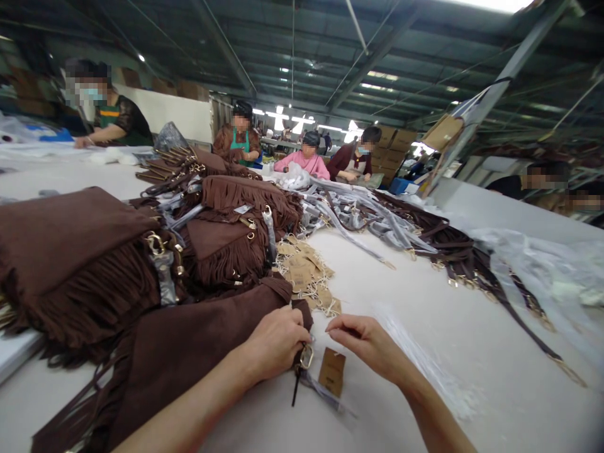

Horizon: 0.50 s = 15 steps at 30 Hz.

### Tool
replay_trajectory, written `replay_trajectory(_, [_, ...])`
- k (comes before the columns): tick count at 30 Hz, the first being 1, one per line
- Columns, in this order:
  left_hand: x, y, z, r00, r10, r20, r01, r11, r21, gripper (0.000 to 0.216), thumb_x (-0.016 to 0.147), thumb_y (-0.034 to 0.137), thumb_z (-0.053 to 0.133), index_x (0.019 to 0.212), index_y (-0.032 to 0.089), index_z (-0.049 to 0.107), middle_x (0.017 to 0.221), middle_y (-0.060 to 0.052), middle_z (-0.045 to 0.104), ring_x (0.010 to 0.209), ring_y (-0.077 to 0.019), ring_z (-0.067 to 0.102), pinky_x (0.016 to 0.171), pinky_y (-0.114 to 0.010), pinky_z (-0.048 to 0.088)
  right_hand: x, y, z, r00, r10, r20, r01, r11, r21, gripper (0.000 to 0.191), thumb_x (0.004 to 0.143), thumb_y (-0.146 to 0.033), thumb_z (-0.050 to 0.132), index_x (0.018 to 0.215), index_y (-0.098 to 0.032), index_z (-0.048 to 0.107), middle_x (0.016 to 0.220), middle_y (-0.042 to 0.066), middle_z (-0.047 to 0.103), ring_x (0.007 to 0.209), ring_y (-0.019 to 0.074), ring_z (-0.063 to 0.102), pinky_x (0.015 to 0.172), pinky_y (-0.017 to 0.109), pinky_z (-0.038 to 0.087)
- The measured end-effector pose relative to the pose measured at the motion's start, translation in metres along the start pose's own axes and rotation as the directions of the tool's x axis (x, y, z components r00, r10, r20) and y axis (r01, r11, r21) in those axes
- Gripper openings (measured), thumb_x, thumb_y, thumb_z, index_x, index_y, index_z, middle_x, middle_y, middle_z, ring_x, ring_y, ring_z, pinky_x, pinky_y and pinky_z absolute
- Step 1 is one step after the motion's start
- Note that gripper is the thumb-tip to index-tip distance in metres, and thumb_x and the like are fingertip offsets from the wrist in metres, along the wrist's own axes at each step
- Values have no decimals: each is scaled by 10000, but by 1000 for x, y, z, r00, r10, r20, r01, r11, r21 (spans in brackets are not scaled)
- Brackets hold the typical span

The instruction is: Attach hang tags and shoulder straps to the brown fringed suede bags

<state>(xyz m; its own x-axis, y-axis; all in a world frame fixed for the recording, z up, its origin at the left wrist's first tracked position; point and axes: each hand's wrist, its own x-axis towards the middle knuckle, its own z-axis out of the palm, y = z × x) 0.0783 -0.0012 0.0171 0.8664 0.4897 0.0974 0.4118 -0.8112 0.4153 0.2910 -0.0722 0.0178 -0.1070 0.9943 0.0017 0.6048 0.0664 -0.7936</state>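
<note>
A dark brown fringed bag (189,352) lies on the white table in front of me. My left hand (278,340) is closed on the bag's corner, its fingers curled beside a gold clasp (306,357). Below that clasp hang a thin black strip and a clear plastic-wrapped piece. A brown cardboard hang tag (332,372) lies on the table, between my two hands and nearer to me. My right hand (365,343) hovers just right of the bag, thumb and forefinger drawn together. Whatever its fingertips may pinch is too small to make out.
More fringed bags (70,251) are heaped at the left. Beyond my hands are stringed hang tags (302,270). Plastic-wrapped straps (368,214) and brown straps (453,245) spread rightward. White plastic ties (425,358) lie right of my right hand. Several people work farther back.
</note>
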Motion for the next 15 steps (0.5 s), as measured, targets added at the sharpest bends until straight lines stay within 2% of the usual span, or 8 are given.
replay_trajectory(6, [3,-5,9,996,-90,2,90,996,2,239,865,56,493,808,191,682,880,-33,653,848,-176,565,721,-263,422,11,9,23,998,2,68,-8,995,100,162,825,-272,569,739,-196,684,636,-28,589,621,140,506,586,240,362])
replay_trajectory(11, [3,-8,12,994,-111,-10,110,993,-51,229,840,34,477,784,182,643,859,-33,643,832,-175,558,718,-265,418,15,14,30,1000,8,28,-12,991,132,175,831,-274,557,744,-191,685,607,-38,551,580,125,463,554,234,327])
replay_trajectory(15, [1,-8,14,989,-127,-73,118,986,-115,215,799,8,466,782,178,597,836,-32,620,798,-168,544,706,-263,415,16,18,32,1000,-11,-14,12,996,85,177,822,-269,570,709,-193,682,567,-46,504,540,119,421,522,234,300])
